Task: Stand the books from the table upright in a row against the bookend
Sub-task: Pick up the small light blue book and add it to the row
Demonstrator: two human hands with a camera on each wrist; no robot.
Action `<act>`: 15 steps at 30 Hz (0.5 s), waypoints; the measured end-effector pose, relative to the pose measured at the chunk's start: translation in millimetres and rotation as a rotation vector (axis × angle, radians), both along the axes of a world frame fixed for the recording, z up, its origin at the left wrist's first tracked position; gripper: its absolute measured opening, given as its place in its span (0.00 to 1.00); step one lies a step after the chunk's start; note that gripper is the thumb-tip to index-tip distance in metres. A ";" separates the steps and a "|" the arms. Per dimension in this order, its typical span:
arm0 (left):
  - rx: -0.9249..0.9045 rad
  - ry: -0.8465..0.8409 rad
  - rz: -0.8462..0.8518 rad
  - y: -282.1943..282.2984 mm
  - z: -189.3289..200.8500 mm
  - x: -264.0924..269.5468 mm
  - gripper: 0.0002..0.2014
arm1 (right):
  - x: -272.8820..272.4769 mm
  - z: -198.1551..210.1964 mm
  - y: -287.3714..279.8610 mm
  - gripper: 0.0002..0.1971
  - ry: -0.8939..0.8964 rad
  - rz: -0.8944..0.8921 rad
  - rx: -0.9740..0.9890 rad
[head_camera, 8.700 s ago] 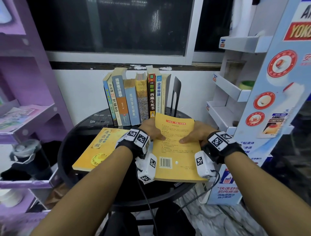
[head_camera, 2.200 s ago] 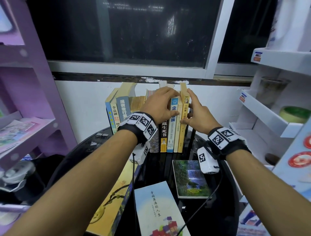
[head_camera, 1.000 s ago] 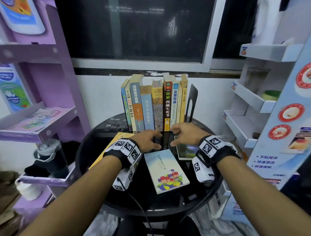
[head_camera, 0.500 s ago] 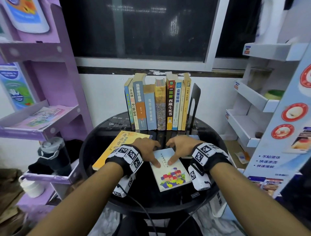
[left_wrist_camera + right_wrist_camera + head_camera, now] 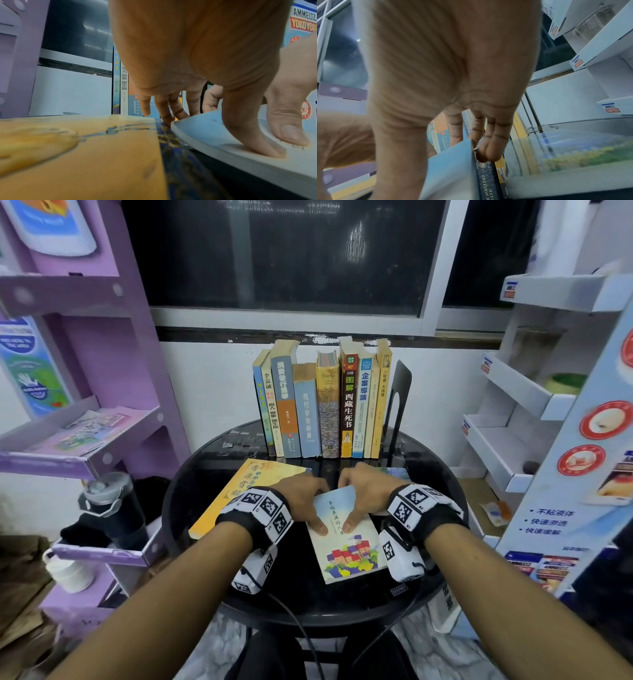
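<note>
A light blue book (image 5: 347, 546) with coloured houses on its cover lies near the front of the round black table (image 5: 342, 601). My left hand (image 5: 303, 501) and right hand (image 5: 364, 494) grip its far edge, thumbs on the cover and fingers curled behind it. In the left wrist view that far edge of the book (image 5: 205, 132) is raised off the table, with the left hand (image 5: 202, 102) on it. The right hand (image 5: 453, 129) holds the far right corner of the book (image 5: 450, 169). Several books (image 5: 322, 405) stand upright against the black bookend (image 5: 399, 398).
A big yellow book (image 5: 239, 491) lies flat on the left, beside my left wrist. A book with a landscape cover (image 5: 573, 155) lies flat beside my right hand. Purple shelves (image 5: 85, 440) stand on the left, white display shelves (image 5: 513, 405) on the right.
Both hands have slid up the light blue book to its far edge and taken hold of it. That edge now lifts a little off the table.
</note>
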State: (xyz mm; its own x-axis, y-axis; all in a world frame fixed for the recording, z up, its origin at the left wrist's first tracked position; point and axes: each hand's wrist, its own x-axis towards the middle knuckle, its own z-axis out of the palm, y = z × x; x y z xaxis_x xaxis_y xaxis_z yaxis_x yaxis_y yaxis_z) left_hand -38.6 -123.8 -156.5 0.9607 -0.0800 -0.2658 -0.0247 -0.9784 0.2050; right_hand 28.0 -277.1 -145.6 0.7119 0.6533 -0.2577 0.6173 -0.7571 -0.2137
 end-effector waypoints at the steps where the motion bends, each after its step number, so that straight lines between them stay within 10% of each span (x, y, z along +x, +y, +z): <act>1: -0.020 -0.006 0.000 0.8 -0.5 -0.2 0.36 | 0.0 0.4 -0.1 0.36 0.004 0.001 0.012; 15: -0.310 -0.097 0.076 9.8 6.8 -3.0 0.31 | -3.0 34.5 -14.6 0.32 0.124 -0.014 0.165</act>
State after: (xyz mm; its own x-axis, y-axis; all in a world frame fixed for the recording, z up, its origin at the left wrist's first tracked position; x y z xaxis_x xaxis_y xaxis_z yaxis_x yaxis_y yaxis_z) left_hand -41.6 -114.0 -149.7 0.9867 -0.0701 -0.1469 0.0117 -0.8696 0.4937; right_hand 24.9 -291.7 -111.1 0.6910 0.6838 -0.2344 0.5681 -0.7143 -0.4087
